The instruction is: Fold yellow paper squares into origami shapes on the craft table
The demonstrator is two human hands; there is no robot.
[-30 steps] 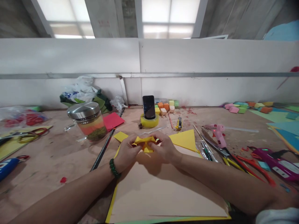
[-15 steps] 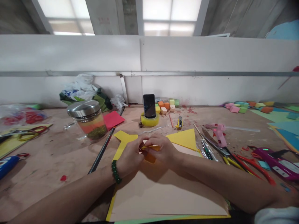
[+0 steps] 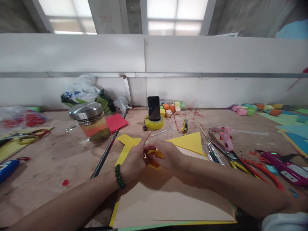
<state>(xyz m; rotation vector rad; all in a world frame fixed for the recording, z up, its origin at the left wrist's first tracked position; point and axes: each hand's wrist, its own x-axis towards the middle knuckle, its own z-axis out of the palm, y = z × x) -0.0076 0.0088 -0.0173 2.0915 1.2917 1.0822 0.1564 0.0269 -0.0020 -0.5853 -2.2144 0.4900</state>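
Observation:
Both my hands meet at the middle of the table over a small folded yellow paper piece (image 3: 154, 154). My left hand (image 3: 134, 158), with a green bead bracelet on its wrist, pinches the piece, its index finger pointing up. My right hand (image 3: 166, 154) curls round the piece from the right. Most of the piece is hidden between the fingers. Under the hands lies a tan sheet (image 3: 168, 199) on top of a larger yellow sheet (image 3: 190, 141).
A glass jar with a metal lid (image 3: 92, 123) stands at the left, beside a red paper (image 3: 116, 122) and a long dark rod (image 3: 104, 155). A phone on a tape roll (image 3: 154, 112) stands behind. A pink glue gun (image 3: 225, 134), scissors (image 3: 250, 168) and pens lie at the right.
The yellow piece was held up and spread between both hands; now it is pressed smaller and lower, close to the sheets, with the hands drawn tighter together.

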